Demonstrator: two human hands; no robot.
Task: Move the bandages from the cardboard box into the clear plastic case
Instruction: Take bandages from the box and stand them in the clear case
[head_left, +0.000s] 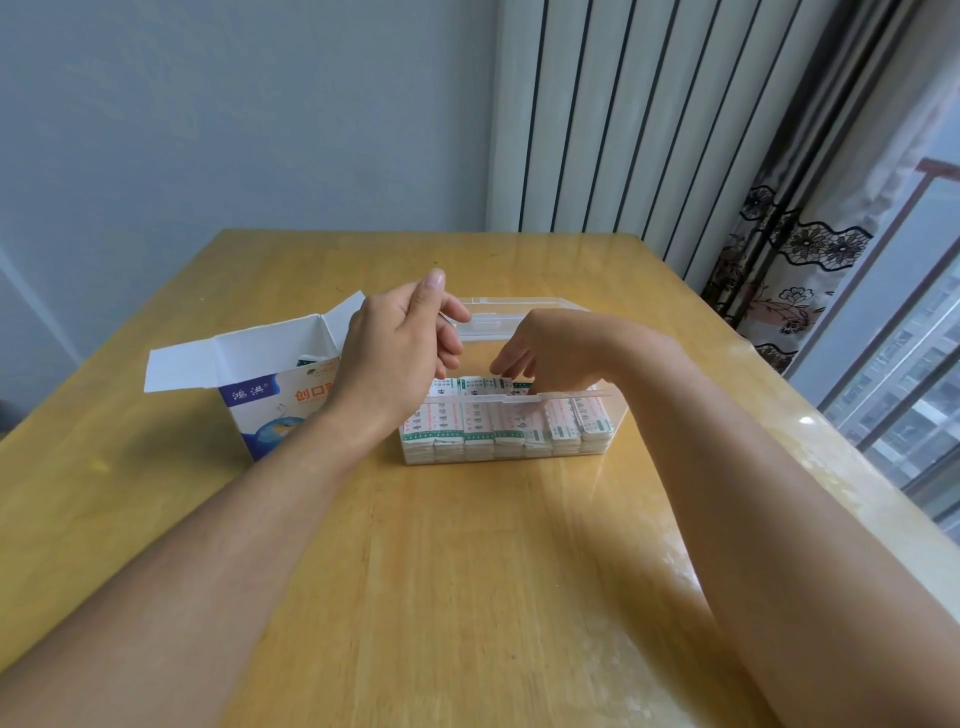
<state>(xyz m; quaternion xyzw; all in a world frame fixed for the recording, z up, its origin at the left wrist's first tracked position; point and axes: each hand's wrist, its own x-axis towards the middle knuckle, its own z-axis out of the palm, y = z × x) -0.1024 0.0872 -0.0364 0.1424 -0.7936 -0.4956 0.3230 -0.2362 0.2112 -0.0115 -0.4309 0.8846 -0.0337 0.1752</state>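
Mid-frame on the wooden table (467, 571), the clear plastic case (615, 415) sits packed with rows of white-and-green wrapped bandages (478, 423). My right hand (550, 348) dips its fingertips into them — can't tell if it's pinching one. My left hand (400, 348) hovers loosely curled, holding nothing, beside the opened white-and-blue cardboard box (260, 384) at left.

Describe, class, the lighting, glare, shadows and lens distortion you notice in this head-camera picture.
Head view: daylight enters from the window on the right; pale glare streaks the wooden table along that side; soft shadows fall left of the cardboard box and beneath the forearms; the clear plastic case shows faint reflections; wide-angle distortion bends the table edges and stretches the arms.
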